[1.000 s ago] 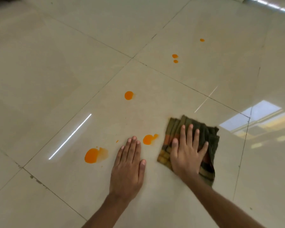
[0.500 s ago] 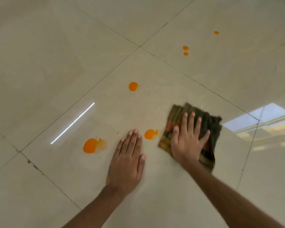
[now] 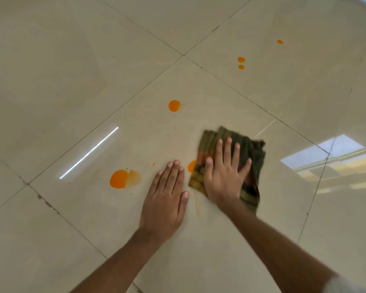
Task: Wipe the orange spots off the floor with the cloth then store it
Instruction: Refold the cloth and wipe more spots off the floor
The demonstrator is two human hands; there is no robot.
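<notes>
Our right hand (image 3: 224,178) lies flat on the folded cloth (image 3: 253,153), fingers straight and spread, pressing it onto the floor (image 3: 72,81). The left hand (image 3: 167,193) rests flat on the tile just beside it, fingers together, holding nothing. The cloth's left edge covers part of the nearest spot (image 3: 191,166).

To do this stroke well, we judge we should keep the palm's weight even and sweep left across that spot. The cloth should then carry on over the tiny fleck (image 3: 154,164) toward the large smeared spot (image 3: 119,179). The left hand sits in that path and should shift first. A fresh fold for each spot would avoid dragging colour, since a faint streak (image 3: 197,205) already shows near the left thumb.

A round spot (image 3: 174,105), a pair (image 3: 241,59) and a far spot (image 3: 280,41) wait well apart.

We cannot see how much of the nearest spot lies under the cloth. The cloth's lower right edge is blurred, and no place to store it is in view.
</notes>
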